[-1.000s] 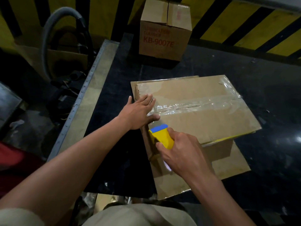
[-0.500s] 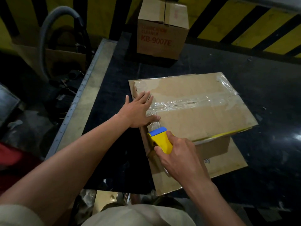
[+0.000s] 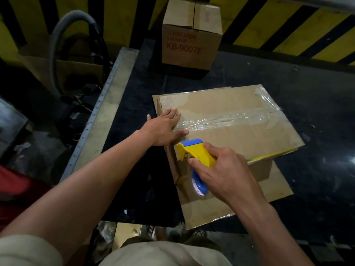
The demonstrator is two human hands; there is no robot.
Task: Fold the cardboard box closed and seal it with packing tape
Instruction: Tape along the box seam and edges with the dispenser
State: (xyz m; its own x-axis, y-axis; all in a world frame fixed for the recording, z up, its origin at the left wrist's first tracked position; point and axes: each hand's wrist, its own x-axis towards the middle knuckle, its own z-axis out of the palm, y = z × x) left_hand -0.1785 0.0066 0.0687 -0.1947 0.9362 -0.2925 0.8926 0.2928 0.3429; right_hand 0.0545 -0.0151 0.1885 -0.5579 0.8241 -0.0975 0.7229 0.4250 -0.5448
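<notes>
- The cardboard box [image 3: 240,135] lies flaps shut on a flat cardboard sheet [image 3: 274,181] on the black table [image 3: 307,89], with a clear tape strip [image 3: 230,120] along its top seam.
- The left hand [image 3: 163,129] stays where it was, fingers straight and pressing the strip's near end at the box's left corner.
- The right hand [image 3: 228,175], curled round the yellow tape dispenser [image 3: 197,152], has drawn back from the top edge.
- The tape roll [image 3: 199,186], hidden before, now shows against the box's side.
</notes>
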